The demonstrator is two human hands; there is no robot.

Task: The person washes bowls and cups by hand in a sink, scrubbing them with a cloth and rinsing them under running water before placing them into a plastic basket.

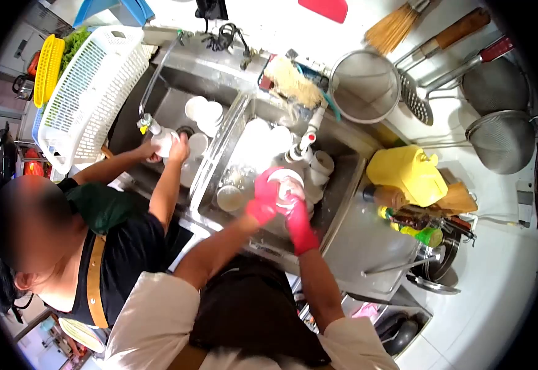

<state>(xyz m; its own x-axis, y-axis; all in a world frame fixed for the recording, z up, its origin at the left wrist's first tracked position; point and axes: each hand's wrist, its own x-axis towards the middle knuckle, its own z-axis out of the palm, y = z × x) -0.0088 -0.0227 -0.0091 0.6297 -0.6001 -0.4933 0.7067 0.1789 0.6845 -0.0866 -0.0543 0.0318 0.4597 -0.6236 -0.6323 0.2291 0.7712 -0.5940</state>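
Both my hands wear red-pink gloves over the right basin of a metal sink (343, 203). My left hand (263, 200) wraps round the side of a small white bowl (281, 177). Against the bowl's inside and rim, my right hand (297, 213) is closed; whether a cloth is in it I cannot make out. Stacked white bowls (321, 165) lie to the right of the bowl, below the faucet (306, 140). White dishes (253, 145) and a round bowl (230, 198) rest in the same basin.
At the left basin, a co-worker's hands (179, 148) hold a white dish under a running tap. A white basket (90, 92) stands beyond. To the right are a yellow jug (407, 174), bottles (426, 236) and a strainer (365, 86); a brush (392, 29) lies at the back.
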